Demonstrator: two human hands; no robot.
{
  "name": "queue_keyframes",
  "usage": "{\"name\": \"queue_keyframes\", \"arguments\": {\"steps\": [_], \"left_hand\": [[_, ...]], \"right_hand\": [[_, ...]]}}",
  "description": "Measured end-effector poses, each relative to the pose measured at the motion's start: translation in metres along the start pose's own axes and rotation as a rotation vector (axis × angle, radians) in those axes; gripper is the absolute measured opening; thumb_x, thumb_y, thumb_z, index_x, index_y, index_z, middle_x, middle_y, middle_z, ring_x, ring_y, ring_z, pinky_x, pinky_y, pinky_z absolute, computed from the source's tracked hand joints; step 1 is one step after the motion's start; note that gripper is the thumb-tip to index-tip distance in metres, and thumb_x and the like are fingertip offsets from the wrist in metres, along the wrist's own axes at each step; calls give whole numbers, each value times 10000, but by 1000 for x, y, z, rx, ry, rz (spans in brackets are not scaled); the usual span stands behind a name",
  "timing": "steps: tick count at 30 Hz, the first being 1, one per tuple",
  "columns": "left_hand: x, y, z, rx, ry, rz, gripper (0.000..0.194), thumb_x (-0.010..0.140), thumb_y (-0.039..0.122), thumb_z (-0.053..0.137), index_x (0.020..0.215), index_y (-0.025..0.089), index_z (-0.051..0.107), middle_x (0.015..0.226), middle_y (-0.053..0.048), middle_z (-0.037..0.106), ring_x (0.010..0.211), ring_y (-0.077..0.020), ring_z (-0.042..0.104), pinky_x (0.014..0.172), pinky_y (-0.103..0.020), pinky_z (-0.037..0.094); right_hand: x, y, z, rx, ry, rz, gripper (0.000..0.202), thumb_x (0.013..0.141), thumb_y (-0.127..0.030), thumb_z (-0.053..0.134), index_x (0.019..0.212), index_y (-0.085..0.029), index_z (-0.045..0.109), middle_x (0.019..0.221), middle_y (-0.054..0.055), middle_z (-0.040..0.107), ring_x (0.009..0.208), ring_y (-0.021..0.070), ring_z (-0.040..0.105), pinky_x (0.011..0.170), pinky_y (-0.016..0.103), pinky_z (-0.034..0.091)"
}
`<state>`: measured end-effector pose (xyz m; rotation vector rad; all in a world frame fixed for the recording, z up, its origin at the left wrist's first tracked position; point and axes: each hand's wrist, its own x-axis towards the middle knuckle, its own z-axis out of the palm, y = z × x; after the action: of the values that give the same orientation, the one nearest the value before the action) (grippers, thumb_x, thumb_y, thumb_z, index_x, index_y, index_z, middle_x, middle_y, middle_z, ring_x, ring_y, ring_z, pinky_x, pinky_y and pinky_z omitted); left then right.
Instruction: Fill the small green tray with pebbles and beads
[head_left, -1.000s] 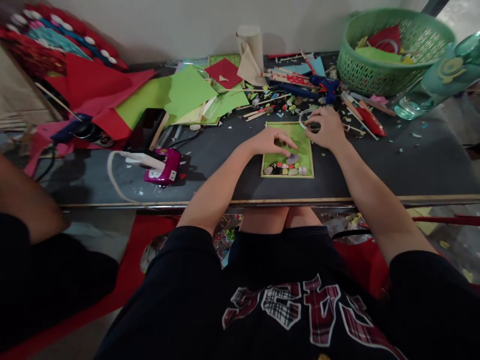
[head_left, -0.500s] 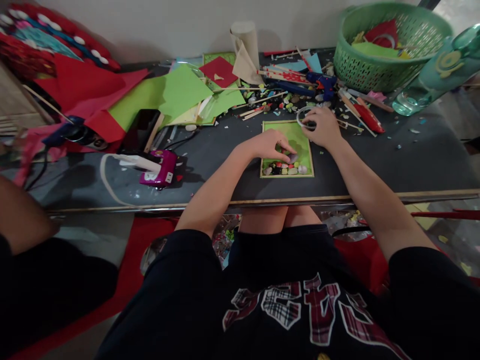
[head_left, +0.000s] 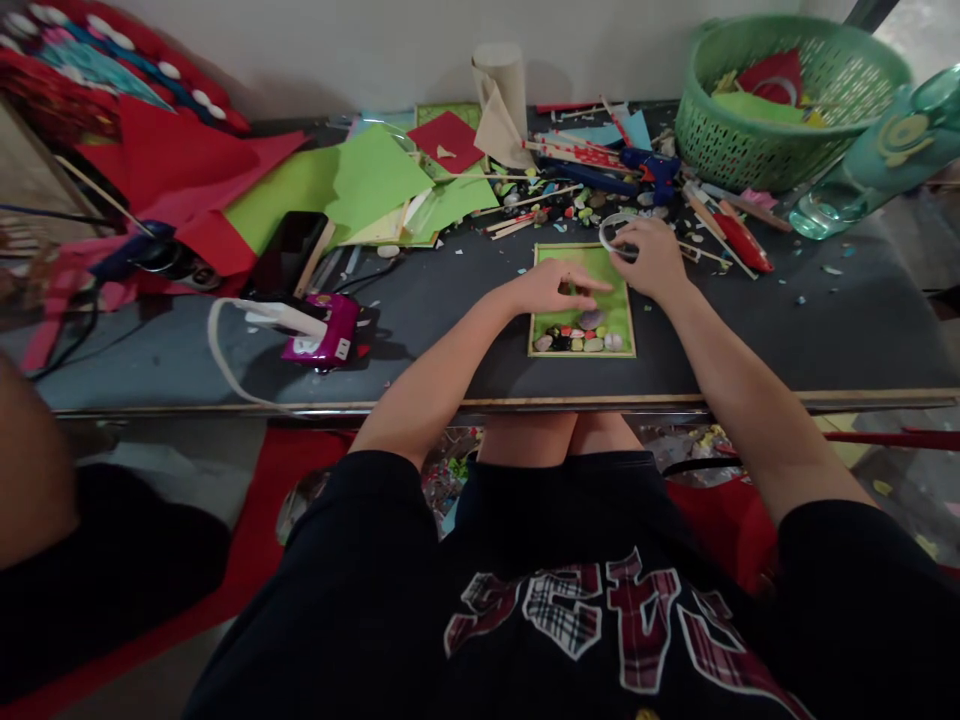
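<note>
A green panel with a thin pale frame (head_left: 534, 300) lies on the dark table near its front edge. Along its lower edge sit several small coloured stones (head_left: 592, 345), and a larger grey-purple stone (head_left: 592, 319) rests just above them. Over the panel hovers my left hand (head_left: 555, 287), its fingers apart and nothing between them, close above the grey-purple stone. At the panel's upper right corner, my right hand (head_left: 651, 255) grips a whitish ring (head_left: 609, 232) that looks like a roll of tape.
Behind the panel lie scattered stones, sticks and a blue glue gun (head_left: 654, 172). A green basket (head_left: 787, 140) and a bottle (head_left: 847, 185) stand at the right. Coloured paper (head_left: 382, 180), a phone (head_left: 292, 250) and a purple power socket (head_left: 330, 335) are on the left, beside another person's arm.
My left hand has let go of the grey-purple stone and lifted slightly, its fingers spreading. The stone now lies on the panel. My right hand keeps the ring.
</note>
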<state>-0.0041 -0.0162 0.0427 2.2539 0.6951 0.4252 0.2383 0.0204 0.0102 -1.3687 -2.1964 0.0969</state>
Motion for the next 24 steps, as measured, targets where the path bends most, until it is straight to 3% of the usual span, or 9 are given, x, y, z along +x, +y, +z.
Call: {"name": "queue_keyframes", "arguments": {"steps": [3, 7, 12, 15, 20, 24], "left_hand": [[3, -1, 4, 60, 95, 58, 423, 912, 446, 664, 1305, 295, 709, 1266, -103, 697, 1076, -227, 638, 876, -314, 492], [5, 0, 8, 122, -14, 55, 247, 895, 373, 694, 1052, 236, 827, 1123, -116, 724, 1035, -230, 647, 925, -349, 484], [5, 0, 11, 152, -33, 58, 220, 894, 360, 703, 1042, 259, 829, 1024, -93, 754, 991, -220, 653, 926, -356, 495], [6, -6, 11, 184, -4, 67, 244, 926, 363, 665, 1072, 243, 820, 1102, -103, 752, 1036, -228, 666, 933, -359, 508], [7, -20, 9, 303, 203, -17, 368, 1013, 354, 494, 1264, 225, 730, 1360, -100, 693, 1264, -269, 625, 1068, -414, 494], [11, -28, 9, 456, 186, -132, 504, 974, 148, 361, 1381, 241, 643, 1521, -50, 585, 1397, -285, 542, 1142, -480, 459]], "right_hand": [[0, -2, -1, -7, 3, -1, 154, 823, -263, 638, 933, -255, 746, 1150, 115, 740, 1146, 343, 638, 1051, 583, 499], [0, -5, -1, -2, 8, -3, 165, 838, -262, 619, 933, -235, 751, 1143, 129, 738, 1151, 344, 637, 1066, 573, 489], [0, -5, 0, 30, -5, 19, 144, 838, -305, 628, 914, -272, 746, 1148, 107, 740, 1155, 353, 626, 1078, 601, 485], [0, -5, 0, 49, -4, 29, 170, 872, -361, 616, 945, -276, 744, 1165, 112, 739, 1171, 351, 627, 1079, 587, 485], [1, -9, -4, 83, 43, 98, 342, 971, -477, 529, 1149, -241, 700, 1100, 131, 764, 1106, 352, 692, 1084, 582, 469], [-1, -17, -7, 118, -13, 57, 433, 990, -550, 486, 1183, -215, 679, 1100, 142, 763, 1081, 341, 714, 1048, 525, 511]]}}
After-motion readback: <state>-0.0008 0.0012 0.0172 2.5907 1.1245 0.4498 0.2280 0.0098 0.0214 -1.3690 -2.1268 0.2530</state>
